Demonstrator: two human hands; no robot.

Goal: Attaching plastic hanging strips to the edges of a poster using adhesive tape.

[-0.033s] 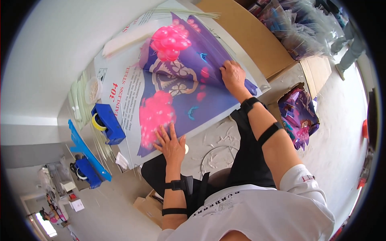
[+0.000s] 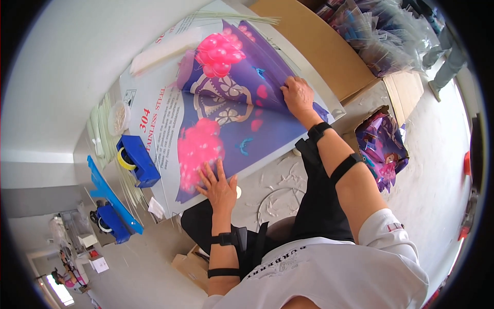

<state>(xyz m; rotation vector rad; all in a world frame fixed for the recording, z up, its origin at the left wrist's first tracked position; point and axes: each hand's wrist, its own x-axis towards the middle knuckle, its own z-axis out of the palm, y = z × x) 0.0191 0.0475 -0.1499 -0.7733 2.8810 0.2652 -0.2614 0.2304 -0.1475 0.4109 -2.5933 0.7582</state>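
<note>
A thin purple sheet [image 2: 234, 147] printed with pink balloons, hearts and a pale flower emblem lies over a white, lettered board [image 2: 172, 123]. Its far part is folded over and bulges up from the near part. My left hand [image 2: 221, 193] rests flat on the near left corner, fingers spread over the pink balloons. Toward the right end, my right hand [image 2: 298, 97] is closed on the sheet's folded edge, with the fingertips bent over it. What lies under the fold is hidden.
Left of the sheet are a blue tape dispenser [image 2: 146, 170], a clear tub [image 2: 119, 117] and pale thin rods [image 2: 98, 126]. A large carton [image 2: 319, 41] and plastic bags [image 2: 383, 36] stand at far right. Nearer is a box of purple pieces [image 2: 383, 147]. Someone's leg [image 2: 450, 62] shows beyond.
</note>
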